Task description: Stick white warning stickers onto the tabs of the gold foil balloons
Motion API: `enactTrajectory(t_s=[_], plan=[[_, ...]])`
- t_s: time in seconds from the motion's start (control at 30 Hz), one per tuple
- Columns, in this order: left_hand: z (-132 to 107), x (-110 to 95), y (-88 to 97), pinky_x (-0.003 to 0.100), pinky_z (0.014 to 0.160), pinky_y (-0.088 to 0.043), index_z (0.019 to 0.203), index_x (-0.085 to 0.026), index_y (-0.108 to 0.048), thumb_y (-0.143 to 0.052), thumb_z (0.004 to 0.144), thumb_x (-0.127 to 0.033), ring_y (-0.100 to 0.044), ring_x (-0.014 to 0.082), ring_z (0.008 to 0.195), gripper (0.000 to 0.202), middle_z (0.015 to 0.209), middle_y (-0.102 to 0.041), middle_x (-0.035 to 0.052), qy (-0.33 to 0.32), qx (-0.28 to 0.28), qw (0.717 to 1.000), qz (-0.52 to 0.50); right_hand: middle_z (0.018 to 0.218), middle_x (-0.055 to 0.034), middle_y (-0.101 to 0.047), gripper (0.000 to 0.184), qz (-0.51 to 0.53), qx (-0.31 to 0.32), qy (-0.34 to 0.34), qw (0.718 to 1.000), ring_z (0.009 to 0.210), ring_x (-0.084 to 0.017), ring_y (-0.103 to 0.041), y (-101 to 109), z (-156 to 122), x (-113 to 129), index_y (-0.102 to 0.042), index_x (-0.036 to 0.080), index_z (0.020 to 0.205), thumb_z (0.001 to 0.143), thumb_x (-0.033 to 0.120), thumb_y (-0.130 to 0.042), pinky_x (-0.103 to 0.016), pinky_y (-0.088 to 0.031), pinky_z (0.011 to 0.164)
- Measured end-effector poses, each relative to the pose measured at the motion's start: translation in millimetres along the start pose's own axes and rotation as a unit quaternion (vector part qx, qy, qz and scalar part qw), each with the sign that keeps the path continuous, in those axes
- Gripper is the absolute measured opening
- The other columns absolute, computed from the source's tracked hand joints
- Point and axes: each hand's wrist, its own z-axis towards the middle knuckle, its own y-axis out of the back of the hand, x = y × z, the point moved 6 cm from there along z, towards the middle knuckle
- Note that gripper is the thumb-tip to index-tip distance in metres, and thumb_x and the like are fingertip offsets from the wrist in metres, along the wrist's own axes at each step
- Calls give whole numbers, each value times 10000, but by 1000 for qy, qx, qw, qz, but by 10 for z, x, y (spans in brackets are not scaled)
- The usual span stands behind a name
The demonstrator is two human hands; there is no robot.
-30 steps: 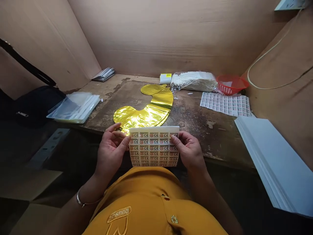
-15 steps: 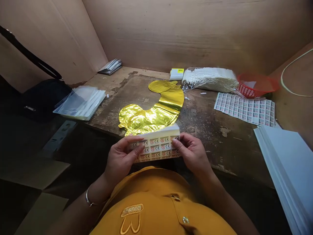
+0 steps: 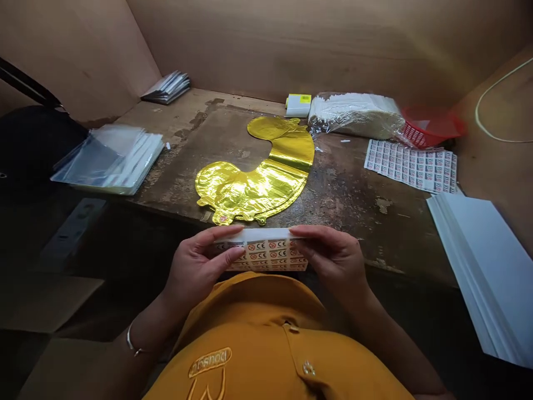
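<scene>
- A sheet of small red-and-white CE labels is held low over the person's lap, at the near edge of the wooden workbench, with a white strip along its top edge.
- The left hand is closed on the sheet's left end, with the fingers laid across its face.
- The right hand grips the right end, with the fingertips pressed on the top edge.
- A gold foil balloon lies flat at 12 o'clock, just beyond the sheet.
- Farther out at 12 sits a small white pack with a yellow tag.
- A clear bag of white items is at 1 o'clock.
- A red plastic basket is at 2 o'clock.
- A loose label sheet lies at 2 o'clock, nearer the sheet.
- A stack of white card is at 3 o'clock.
- Clear plastic sleeves are at 10 o'clock.
- A bundle of papers is at 11 o'clock.
</scene>
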Motion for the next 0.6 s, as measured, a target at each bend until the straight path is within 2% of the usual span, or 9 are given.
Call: enactTrajectory(t_s=[0.13, 0.23, 0.33, 0.4, 0.43, 0.47, 0.53, 0.57, 0.6], plan=[[178, -22, 46, 250, 662, -586, 850, -201, -744, -744, 745, -305, -686, 158, 707, 148, 798, -744, 13, -39, 49, 997, 54, 846, -8, -750, 218, 52, 21, -109, 992, 714, -142, -695, -106, 63, -125, -734, 237, 948, 732, 248, -760, -237, -573, 649], [249, -10, 118, 289, 695, -571, 831, -229, -729, -693, 797, -324, -660, 163, 745, 107, 822, -695, 15, -78, 55, 986, 136, 773, -8, -734, 136, -16, 43, -139, 989, 653, -122, -662, -201, 101, -177, -734, 209, 881, 757, 262, -737, -218, -540, 610], [208, -76, 239, 422, 889, -520, 816, -244, -725, -655, 824, -333, -596, 253, 1031, 114, 1068, -596, 67, -152, -5, 951, 270, 732, -6, -702, 46, -104, 56, -108, 987, 657, -108, -633, -294, 142, -122, -721, 197, 814, 804, 222, -684, -216, -508, 627], [150, -145, 314, 511, 1083, -364, 783, -245, -720, -651, 823, -293, -413, 334, 1295, 94, 1262, -508, 64, -196, -50, 920, 337, 752, -14, -659, 46, -149, 52, -64, 985, 702, -111, -610, -333, 178, -36, -719, 197, 792, 807, 202, -676, -224, -495, 654], [130, -167, 334, 524, 1137, -284, 768, -247, -711, -645, 824, -268, -354, 340, 1350, 88, 1294, -505, 48, -211, -52, 913, 346, 784, -21, -637, 45, -162, 50, -43, 985, 742, -117, -603, -348, 195, 5, -718, 197, 778, 803, 195, -680, -229, -492, 676], [123, -173, 343, 515, 1155, -260, 762, -249, -699, -639, 825, -249, -383, 322, 1344, 86, 1261, -549, 34, -216, -35, 915, 338, 825, -29, -622, 42, -163, 51, -26, 985, 791, -125, -599, -362, 211, 38, -713, 196, 765, 797, 190, -685, -236, -491, 708], [159, -113, 363, 440, 1061, -423, 765, -249, -668, -642, 820, -258, -616, 239, 1103, 61, 1023, -677, 8, -167, 19, 944, 284, 874, -33, -624, 38, -130, 61, -22, 989, 844, -132, -602, -393, 232, 49, -691, 195, 769, 801, 179, -679, -247, -491, 756], [192, -53, 373, 372, 916, -532, 761, -242, -654, -657, 805, -287, -686, 192, 888, 63, 873, -702, -10, -116, 47, 962, 242, 859, -25, -635, 42, -104, 72, -37, 991, 820, -125, -606, -414, 237, 23, -676, 195, 778, 813, 175, -664, -244, -492, 749], [224, 23, 382, 302, 741, -578, 749, -231, -645, -680, 780, -321, -684, 156, 701, 101, 753, -697, -25, -54, 68, 976, 197, 823, -12, -641, 46, -79, 78, -59, 992, 775, -114, -603, -431, 237, -14, -660, 196, 787, 825, 173, -648, -236, -490, 721]])
